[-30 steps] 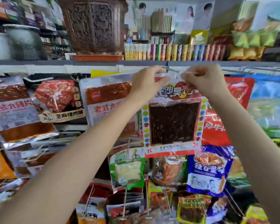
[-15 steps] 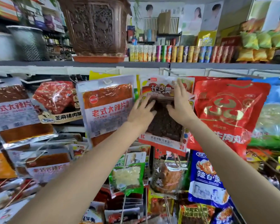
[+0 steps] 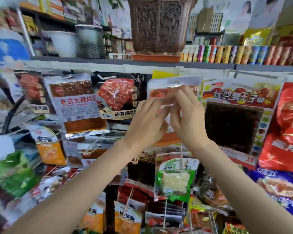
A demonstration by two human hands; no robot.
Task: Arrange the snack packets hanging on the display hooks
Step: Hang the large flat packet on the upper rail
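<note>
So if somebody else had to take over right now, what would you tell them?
Left hand and right hand: both raised, fingers spread over the clear packet with the orange-red strip. The picture is blurred, so I cannot tell whether either has a grip on it.
Where things are: that packet hangs on the top row, just under the shelf. The dark square packet hangs to its right, with the red bag beyond. The green packet hangs below the hands.
Done: the dark packet hangs flat and straight.
Left: straighten the clear packet, then probably the crowded, tilted rows lower left.
</note>
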